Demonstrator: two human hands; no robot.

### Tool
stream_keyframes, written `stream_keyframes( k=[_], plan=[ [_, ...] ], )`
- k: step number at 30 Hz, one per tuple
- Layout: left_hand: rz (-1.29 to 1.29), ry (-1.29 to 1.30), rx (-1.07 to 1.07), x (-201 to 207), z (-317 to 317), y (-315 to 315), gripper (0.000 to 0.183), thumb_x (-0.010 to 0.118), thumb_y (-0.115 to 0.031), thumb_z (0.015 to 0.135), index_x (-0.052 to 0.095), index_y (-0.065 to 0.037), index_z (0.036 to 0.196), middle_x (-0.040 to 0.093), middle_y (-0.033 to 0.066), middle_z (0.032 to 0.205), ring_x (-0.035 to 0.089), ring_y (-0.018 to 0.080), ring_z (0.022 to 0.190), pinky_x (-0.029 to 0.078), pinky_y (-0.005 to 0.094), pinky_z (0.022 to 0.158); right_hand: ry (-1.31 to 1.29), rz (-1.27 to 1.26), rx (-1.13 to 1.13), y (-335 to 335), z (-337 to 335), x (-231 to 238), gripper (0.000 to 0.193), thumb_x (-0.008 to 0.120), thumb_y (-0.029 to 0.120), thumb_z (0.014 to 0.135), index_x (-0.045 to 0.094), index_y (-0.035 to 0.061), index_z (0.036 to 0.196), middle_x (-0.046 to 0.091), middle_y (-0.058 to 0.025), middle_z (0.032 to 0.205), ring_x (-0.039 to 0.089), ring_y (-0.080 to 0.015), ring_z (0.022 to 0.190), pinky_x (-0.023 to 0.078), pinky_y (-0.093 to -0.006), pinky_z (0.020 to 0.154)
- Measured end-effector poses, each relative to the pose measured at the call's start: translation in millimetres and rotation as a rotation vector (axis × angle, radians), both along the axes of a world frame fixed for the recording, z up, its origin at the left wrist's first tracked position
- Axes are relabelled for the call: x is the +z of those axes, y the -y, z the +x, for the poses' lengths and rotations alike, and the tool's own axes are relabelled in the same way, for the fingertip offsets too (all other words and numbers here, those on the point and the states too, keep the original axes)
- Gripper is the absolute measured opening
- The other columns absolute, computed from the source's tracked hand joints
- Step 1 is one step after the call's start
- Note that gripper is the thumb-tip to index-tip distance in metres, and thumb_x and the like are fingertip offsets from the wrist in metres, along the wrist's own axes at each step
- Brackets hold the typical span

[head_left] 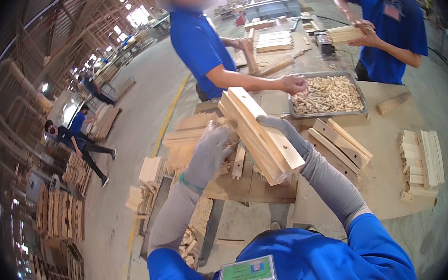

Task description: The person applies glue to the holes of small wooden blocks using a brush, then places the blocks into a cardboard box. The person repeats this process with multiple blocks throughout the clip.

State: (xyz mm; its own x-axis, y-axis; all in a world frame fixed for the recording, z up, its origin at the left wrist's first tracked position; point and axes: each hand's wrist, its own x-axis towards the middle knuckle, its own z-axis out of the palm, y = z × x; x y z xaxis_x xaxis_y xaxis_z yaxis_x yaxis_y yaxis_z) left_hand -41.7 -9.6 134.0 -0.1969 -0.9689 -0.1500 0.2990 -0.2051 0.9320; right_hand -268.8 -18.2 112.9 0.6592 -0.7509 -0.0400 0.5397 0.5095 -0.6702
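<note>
My gloved right hand (288, 130) grips a bundle of pale wooden slats (258, 137) from its right side. The slats are pressed together lengthwise and tilted, and the top one has round holes in its face. My gloved left hand (210, 151) is raised just left of the bundle; its fingers are smeared by motion, so I cannot tell if it holds anything. Beneath it, stacked wooden slats (178, 138) lie at the table's left edge. A short drilled slat (238, 161) rests below the bundle.
A grey tray of wooden dowels (326, 94) stands ahead, with a co-worker's hand (294, 84) at its rim. More drilled slats (341, 143) and a slat stack (420, 160) lie to the right. Another co-worker (384, 24) holds wooden pieces at far right.
</note>
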Motion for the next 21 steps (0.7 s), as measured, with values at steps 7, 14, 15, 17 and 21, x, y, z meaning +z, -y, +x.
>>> stream_keyframes(
  k=[7,14,15,17,21],
  plan=[
    [-0.288,0.094,0.017,-6.5,-13.9,7.5,0.04,0.055,-0.029,0.095,0.05,0.0,0.122,0.06,0.0095,0.107,0.061,0.0198,0.098,0.051,0.0332,0.089,-0.794,-0.991,-0.437,-12.5,60.5,-15.2,0.1,0.075,0.042,0.074,0.021,0.0005,0.147,0.043,-0.0241,0.139,0.048,-0.0355,0.124,0.037,-0.0411,0.107],
    [-0.447,0.019,0.16,-16.1,-9.0,-23.7,0.024,0.065,-0.002,0.08,0.06,0.003,0.103,0.064,0.0084,0.098,0.062,0.0145,0.092,0.053,0.0288,0.078,-0.779,-1.419,-0.575,-15.9,68.6,-35.1,0.087,0.075,0.034,0.078,0.029,0.0037,0.146,0.042,-0.0213,0.142,0.041,-0.0374,0.132,0.036,-0.0396,0.108],
    [-0.495,0.084,0.19,-23.1,-8.0,-24.0,0.031,0.069,-0.003,0.078,0.058,0.004,0.106,0.064,0.0089,0.1,0.062,0.0147,0.091,0.053,0.0289,0.077,-0.749,-1.353,-0.497,-17.0,65.5,-35.9,0.082,0.072,0.03,0.08,0.03,0.0035,0.145,0.042,-0.0209,0.142,0.042,-0.0367,0.131,0.037,-0.0388,0.107],
    [-0.576,0.214,0.255,-47.5,-1.7,-28.2,0.047,0.076,-0.005,0.072,0.054,0.005,0.113,0.063,0.01,0.103,0.063,0.0153,0.09,0.053,0.029,0.075,-0.688,-1.207,-0.334,-27.7,57.2,-27.5,0.072,0.068,0.022,0.085,0.032,0.0029,0.144,0.042,-0.0201,0.142,0.044,-0.0353,0.13,0.039,-0.0372,0.105],
    [-0.893,0.804,0.33,-77.0,18.0,-33.7,0.09,0.085,-0.011,0.064,0.034,0.005,0.136,0.058,0.0147,0.116,0.062,0.0207,0.1,0.053,0.0299,0.08,-0.645,-1.103,-0.533,-40.0,20.4,-28.0,0.053,0.05,0.018,0.097,0.033,-0.0029,0.142,0.051,-0.0199,0.133,0.056,-0.0257,0.115,0.046,-0.0325,0.096]
  ],
)
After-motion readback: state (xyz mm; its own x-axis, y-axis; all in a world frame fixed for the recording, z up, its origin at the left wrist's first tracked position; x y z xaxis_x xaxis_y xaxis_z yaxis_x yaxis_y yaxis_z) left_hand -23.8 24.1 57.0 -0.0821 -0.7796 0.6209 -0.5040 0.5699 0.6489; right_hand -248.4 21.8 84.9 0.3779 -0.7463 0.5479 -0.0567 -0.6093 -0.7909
